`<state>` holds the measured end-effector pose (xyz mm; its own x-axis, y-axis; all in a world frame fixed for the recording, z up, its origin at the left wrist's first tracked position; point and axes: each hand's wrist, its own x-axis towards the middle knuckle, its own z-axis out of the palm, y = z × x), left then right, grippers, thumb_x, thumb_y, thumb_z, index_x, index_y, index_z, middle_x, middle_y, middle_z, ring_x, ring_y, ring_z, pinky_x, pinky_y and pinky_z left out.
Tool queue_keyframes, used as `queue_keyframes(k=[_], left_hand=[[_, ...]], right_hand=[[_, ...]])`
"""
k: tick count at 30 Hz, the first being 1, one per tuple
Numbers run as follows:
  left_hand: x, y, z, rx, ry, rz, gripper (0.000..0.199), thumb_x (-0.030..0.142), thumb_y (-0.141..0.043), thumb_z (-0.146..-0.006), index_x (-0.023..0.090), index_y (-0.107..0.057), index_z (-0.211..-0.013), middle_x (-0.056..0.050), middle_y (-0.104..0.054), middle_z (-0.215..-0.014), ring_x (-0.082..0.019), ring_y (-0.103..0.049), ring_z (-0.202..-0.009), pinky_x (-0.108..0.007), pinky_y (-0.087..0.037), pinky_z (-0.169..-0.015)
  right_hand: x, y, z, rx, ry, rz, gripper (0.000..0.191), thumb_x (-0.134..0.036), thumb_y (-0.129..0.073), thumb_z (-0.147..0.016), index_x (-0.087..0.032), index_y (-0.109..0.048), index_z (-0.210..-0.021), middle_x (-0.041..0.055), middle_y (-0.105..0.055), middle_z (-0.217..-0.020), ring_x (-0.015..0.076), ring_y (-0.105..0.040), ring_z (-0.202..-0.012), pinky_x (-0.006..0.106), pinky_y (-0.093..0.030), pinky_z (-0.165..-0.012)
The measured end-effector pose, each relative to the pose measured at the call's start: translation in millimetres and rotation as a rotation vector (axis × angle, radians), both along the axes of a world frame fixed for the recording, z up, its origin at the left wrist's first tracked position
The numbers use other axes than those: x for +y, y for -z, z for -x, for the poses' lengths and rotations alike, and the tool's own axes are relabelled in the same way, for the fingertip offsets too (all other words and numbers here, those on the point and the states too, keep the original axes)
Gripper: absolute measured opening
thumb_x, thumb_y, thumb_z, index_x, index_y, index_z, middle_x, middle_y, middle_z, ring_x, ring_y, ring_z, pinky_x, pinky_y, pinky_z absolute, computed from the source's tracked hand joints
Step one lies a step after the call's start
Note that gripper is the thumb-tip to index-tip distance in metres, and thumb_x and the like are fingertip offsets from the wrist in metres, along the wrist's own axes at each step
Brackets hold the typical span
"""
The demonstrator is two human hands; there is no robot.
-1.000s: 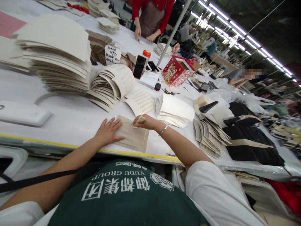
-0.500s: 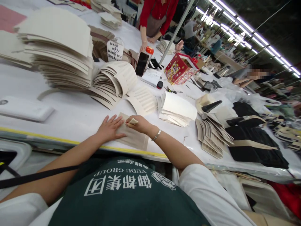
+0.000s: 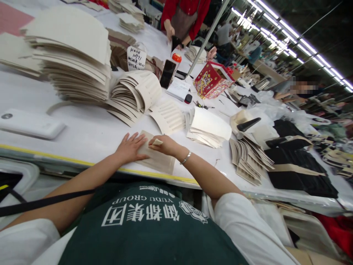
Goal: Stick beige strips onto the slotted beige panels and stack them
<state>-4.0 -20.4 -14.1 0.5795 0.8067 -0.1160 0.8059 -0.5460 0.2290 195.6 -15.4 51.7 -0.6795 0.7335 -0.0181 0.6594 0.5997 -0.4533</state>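
A flat beige piece (image 3: 160, 162) lies at the table's front edge. My left hand (image 3: 131, 148) rests on its left part, palm down with fingers spread. On its upper part is my right hand (image 3: 162, 144), closed around a small cream piece (image 3: 157, 142) whose tip sticks out of the fingers. Just beyond the hands lie cream pieces with stripes (image 3: 169, 117) and a curled stack of similar pieces (image 3: 147, 90).
A tall beige stack (image 3: 74, 51) and a white device (image 3: 30, 123) are at the left. Farther back are a phone (image 3: 167, 73), a red box (image 3: 212, 79) and a person in red (image 3: 184, 18). White sheets (image 3: 208, 127) and black pieces (image 3: 298, 169) lie rightward.
Both my hands stay on the beige piece with almost no movement. Across the table, the person's hand has left the red-lidded container and now holds a dark object.
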Motion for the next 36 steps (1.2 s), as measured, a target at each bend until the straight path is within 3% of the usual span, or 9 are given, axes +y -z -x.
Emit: queue_keyframes(k=[3, 10, 12, 17, 19, 26, 28, 33, 36], left_hand=[[-0.3, 0.6, 1.1, -0.005, -0.006, 0.003, 0.082, 0.073, -0.041, -0.073, 0.027, -0.03, -0.14, -0.002, -0.024, -0.148, -0.027, -0.014, -0.137, -0.049, -0.001, -0.109], [-0.8, 2.9, 1.7, -0.01, -0.008, 0.003, 0.082, 0.072, -0.041, -0.073, 0.026, -0.03, -0.14, -0.002, -0.021, -0.149, -0.028, -0.013, -0.137, -0.049, 0.0, -0.109], [-0.9, 1.8, 1.2, -0.01, -0.01, 0.004, 0.082, 0.072, -0.041, -0.073, 0.026, -0.03, -0.14, -0.002, -0.021, -0.149, -0.028, -0.013, -0.137, -0.05, 0.0, -0.109], [-1.7, -1.7, 0.4, -0.018, -0.008, 0.003, 0.084, 0.072, -0.044, -0.071, 0.026, -0.03, -0.14, -0.002, -0.023, -0.148, -0.027, -0.014, -0.137, -0.05, -0.002, -0.109], [-1.8, -2.0, 1.1, -0.013, -0.003, 0.008, 0.083, 0.071, -0.044, -0.071, 0.027, -0.03, -0.14, -0.002, -0.023, -0.148, -0.027, -0.014, -0.137, -0.049, -0.002, -0.109], [9.3, -5.0, 9.7, 0.036, 0.091, 0.062, 0.083, 0.066, -0.047, -0.074, 0.025, -0.025, -0.142, -0.003, -0.02, -0.149, -0.028, -0.011, -0.137, -0.048, 0.0, -0.109], [13.5, -7.0, 9.9, 0.046, 0.122, 0.089, 0.088, 0.067, -0.05, -0.07, 0.026, -0.023, -0.143, -0.004, -0.017, -0.15, -0.029, -0.009, -0.138, -0.049, 0.0, -0.109], [14.9, -9.8, 5.4, 0.049, 0.107, 0.078, 0.092, 0.067, -0.054, -0.066, 0.026, -0.023, -0.142, -0.006, -0.015, -0.15, -0.031, -0.008, -0.137, -0.051, 0.0, -0.108], [13.8, -10.0, 6.2, 0.047, 0.097, 0.061, 0.09, 0.067, -0.053, -0.068, 0.026, -0.024, -0.142, -0.005, -0.016, -0.15, -0.029, -0.011, -0.137, -0.049, -0.002, -0.108]], right_hand=[[5.6, 0.2, 7.8, 0.03, -0.02, 0.021, 0.008, -0.02, -0.059, -0.084, -0.014, -0.064, -0.084, 0.0047, -0.065, -0.083, 0.0131, -0.058, -0.076, 0.023, -0.042, -0.071], [-42.3, -18.8, -77.5, 0.021, 0.065, 0.193, 0.008, -0.02, -0.058, -0.084, -0.015, -0.065, -0.083, 0.0036, -0.065, -0.077, 0.0124, -0.059, -0.069, 0.022, -0.044, -0.067], [-46.7, -18.9, -70.5, 0.065, 0.098, 0.196, 0.01, -0.022, -0.057, -0.085, -0.015, -0.065, -0.083, 0.0029, -0.065, -0.076, 0.0118, -0.059, -0.067, 0.022, -0.045, -0.066], [-29.3, -2.3, -0.5, 0.146, 0.054, 0.003, 0.008, -0.018, -0.057, -0.085, -0.016, -0.064, -0.086, 0.0048, -0.066, -0.087, 0.0142, -0.059, -0.081, 0.024, -0.045, -0.076], [-27.7, 2.0, 3.9, 0.099, 0.042, -0.015, 0.007, -0.016, -0.057, -0.084, -0.015, -0.064, -0.084, 0.005, -0.066, -0.084, 0.0144, -0.059, -0.08, 0.024, -0.045, -0.076], [-73.4, -8.9, -78.7, 0.054, 0.205, 0.124, 0.011, -0.021, -0.054, -0.087, -0.016, -0.064, -0.087, 0.0039, -0.065, -0.082, 0.0126, -0.059, -0.075, 0.022, -0.045, -0.071], [-70.6, -8.4, -70.1, 0.05, 0.168, 0.114, 0.011, -0.022, -0.054, -0.087, -0.016, -0.064, -0.087, 0.0043, -0.065, -0.083, 0.0132, -0.059, -0.077, 0.023, -0.045, -0.073], [-28.6, 1.1, 0.8, 0.089, -0.014, 0.033, 0.01, -0.022, -0.056, -0.086, -0.017, -0.064, -0.087, 0.0043, -0.065, -0.087, 0.0135, -0.058, -0.081, 0.024, -0.044, -0.078], [-21.3, -0.3, 4.6, 0.108, -0.037, 0.07, 0.009, -0.02, -0.057, -0.084, -0.015, -0.064, -0.086, 0.0043, -0.065, -0.087, 0.0134, -0.058, -0.082, 0.023, -0.044, -0.079]])
